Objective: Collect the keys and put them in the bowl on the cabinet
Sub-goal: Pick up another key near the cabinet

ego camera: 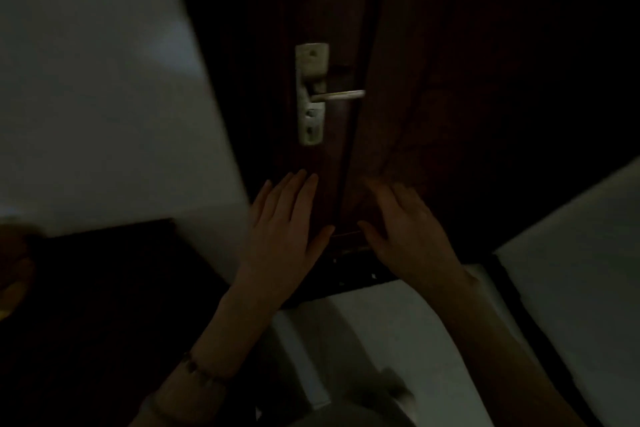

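The scene is very dim. My left hand [282,232] is held flat with fingers spread, palm down, in front of a dark wooden door [433,114]. My right hand [405,232] is beside it, also spread and holding nothing. Above both hands a pale metal lock plate with a lever handle [313,94] is fixed to the door. I see no keys in the lock or elsewhere. A dark cabinet top [114,270] lies at the lower left. At the far left edge a yellowish rounded shape [10,270] is too dark and blurred to tell what it is.
A white wall [104,97] stands left of the door, and another pale surface [581,270] slants in at the right. The pale floor [398,340] shows below my arms. A beaded bracelet [201,371] is on my left wrist.
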{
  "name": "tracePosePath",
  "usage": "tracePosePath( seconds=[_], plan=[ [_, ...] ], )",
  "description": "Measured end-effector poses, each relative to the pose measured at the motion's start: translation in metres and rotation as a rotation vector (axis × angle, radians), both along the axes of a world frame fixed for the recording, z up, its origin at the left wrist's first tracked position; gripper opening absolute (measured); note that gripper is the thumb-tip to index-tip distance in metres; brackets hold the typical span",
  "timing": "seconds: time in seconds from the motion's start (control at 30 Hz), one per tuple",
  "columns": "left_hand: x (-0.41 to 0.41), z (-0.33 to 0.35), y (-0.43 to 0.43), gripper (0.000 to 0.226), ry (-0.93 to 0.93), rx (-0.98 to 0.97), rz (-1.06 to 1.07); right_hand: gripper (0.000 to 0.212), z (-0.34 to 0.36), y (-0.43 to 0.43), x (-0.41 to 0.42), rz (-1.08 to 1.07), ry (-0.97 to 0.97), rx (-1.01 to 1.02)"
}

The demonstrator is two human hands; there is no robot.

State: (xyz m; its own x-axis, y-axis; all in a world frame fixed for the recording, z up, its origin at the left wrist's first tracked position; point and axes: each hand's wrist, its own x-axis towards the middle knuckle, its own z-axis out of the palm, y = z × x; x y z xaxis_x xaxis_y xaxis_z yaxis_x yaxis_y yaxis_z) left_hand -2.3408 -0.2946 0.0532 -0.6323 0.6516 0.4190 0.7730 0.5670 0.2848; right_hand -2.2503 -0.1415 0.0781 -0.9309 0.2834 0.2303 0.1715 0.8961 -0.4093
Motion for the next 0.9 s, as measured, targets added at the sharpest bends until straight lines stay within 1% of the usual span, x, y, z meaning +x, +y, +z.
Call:
tracePosePath(
  seconds=[0.2,0.3,0.53,0.7,0.9],
  plan=[
    [0.055,0.001,0.104,0.067,-0.018,-0.021,-0.189,0.057,0.004,0.084,0.082,-0.204,-0.065,0.067],
    [0.084,0.002,0.151,0.069,-0.044,-0.058,-0.260,0.055,0.004,0.123,0.124,-0.299,-0.054,0.061],
    [0.158,-0.003,0.252,0.071,-0.068,-0.072,-0.455,0.058,-0.007,0.196,0.218,-0.492,-0.029,0.048],
    [0.216,-0.006,0.313,0.071,-0.052,-0.118,-0.645,0.059,-0.013,0.228,0.292,-0.691,-0.032,0.039],
    [0.287,-0.014,0.373,0.069,0.002,-0.185,-0.922,0.063,-0.017,0.235,0.376,-0.991,-0.105,0.028]
  ],
)
